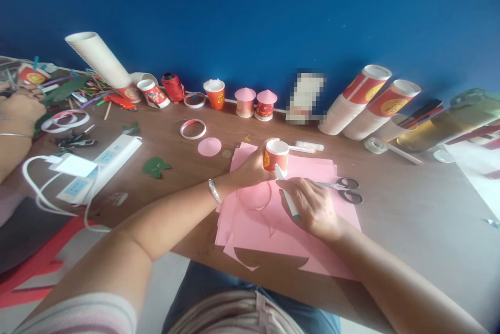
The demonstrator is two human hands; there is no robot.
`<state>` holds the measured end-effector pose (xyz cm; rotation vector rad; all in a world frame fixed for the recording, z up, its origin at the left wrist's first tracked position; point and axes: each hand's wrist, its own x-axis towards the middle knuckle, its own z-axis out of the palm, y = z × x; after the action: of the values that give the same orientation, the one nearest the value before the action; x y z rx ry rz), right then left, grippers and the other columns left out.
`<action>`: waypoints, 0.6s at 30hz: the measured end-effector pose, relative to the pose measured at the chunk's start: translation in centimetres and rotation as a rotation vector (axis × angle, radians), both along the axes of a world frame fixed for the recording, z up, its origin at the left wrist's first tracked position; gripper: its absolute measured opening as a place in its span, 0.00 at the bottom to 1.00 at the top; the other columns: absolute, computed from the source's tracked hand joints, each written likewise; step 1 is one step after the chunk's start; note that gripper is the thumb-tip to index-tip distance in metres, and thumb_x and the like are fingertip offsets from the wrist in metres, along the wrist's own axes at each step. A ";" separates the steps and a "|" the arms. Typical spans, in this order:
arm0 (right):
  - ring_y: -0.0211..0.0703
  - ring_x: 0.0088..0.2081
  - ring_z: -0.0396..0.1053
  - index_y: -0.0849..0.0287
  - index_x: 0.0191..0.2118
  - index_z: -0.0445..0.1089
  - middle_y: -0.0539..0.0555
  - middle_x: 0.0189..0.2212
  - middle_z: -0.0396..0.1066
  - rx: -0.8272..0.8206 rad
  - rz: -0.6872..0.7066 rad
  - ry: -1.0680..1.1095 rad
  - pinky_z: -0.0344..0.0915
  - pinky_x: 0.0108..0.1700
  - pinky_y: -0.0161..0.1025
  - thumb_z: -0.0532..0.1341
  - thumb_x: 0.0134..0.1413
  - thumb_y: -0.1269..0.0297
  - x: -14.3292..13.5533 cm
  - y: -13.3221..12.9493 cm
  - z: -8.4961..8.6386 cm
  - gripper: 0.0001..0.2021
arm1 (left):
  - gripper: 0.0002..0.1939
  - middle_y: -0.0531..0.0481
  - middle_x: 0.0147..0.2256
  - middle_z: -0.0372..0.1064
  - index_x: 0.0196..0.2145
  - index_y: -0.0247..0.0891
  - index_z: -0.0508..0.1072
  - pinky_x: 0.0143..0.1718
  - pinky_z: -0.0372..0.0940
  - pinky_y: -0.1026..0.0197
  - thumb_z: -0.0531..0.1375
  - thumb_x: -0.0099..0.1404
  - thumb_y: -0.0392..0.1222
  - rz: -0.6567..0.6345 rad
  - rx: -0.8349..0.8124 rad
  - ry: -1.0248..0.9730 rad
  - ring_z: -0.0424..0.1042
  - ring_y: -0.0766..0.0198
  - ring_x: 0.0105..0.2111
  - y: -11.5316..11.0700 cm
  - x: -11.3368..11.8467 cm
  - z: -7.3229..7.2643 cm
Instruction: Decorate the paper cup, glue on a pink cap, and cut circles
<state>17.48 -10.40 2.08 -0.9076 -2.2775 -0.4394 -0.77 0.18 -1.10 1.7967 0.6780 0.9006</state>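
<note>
A small red and white paper cup (276, 156) is held upright by my left hand (253, 167), with the fingers around its left side. My right hand (310, 203) is closed on a white pen-like tool (289, 202), whose tip end is at the lower front of the cup. Both hands are above a stack of pink paper sheets (297, 235) with curved cuts in them. Scissors (349, 190) with dark handles lie on the stack's right edge, their blades partly hidden behind my right hand. A pink disc (209, 147) lies left of the stack.
Two cups with pink cone tops (265, 104), stacked paper cups (361, 99), tape rings (192, 129) and red thread (172, 87) stand or lie along the wall. On the left are a power strip (101, 167) with cables and another person's hands (23, 110). A marker (309, 145) lies behind the cup.
</note>
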 end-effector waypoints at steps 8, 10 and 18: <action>0.42 0.29 0.68 0.65 0.51 0.67 0.54 0.31 0.71 0.013 -0.017 -0.002 0.65 0.29 0.39 0.56 0.60 0.82 -0.1 0.1 -0.2 0.15 | 0.14 0.50 0.35 0.68 0.37 0.41 0.64 0.39 0.71 0.54 0.67 0.62 0.41 -0.056 0.023 -0.031 0.69 0.61 0.36 -0.1 0.2 0.9; 0.41 0.29 0.67 0.64 0.51 0.67 0.54 0.30 0.71 0.013 -0.022 -0.004 0.65 0.29 0.38 0.55 0.60 0.82 -0.1 0.1 -0.2 0.16 | 0.14 0.50 0.35 0.69 0.37 0.41 0.64 0.39 0.71 0.54 0.67 0.62 0.43 -0.043 0.032 -0.019 0.70 0.60 0.36 0.0 0.2 1.1; 0.41 0.28 0.66 0.64 0.51 0.68 0.53 0.30 0.70 0.013 -0.025 0.009 0.64 0.29 0.38 0.57 0.58 0.82 0.1 0.0 -0.3 0.16 | 0.15 0.50 0.35 0.70 0.42 0.41 0.67 0.38 0.72 0.54 0.68 0.62 0.45 0.001 0.058 0.002 0.71 0.59 0.37 0.0 0.2 1.0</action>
<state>17.55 -10.41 1.83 -0.9301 -2.2553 -0.4596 -0.62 0.17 -0.15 1.8485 0.6601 0.9284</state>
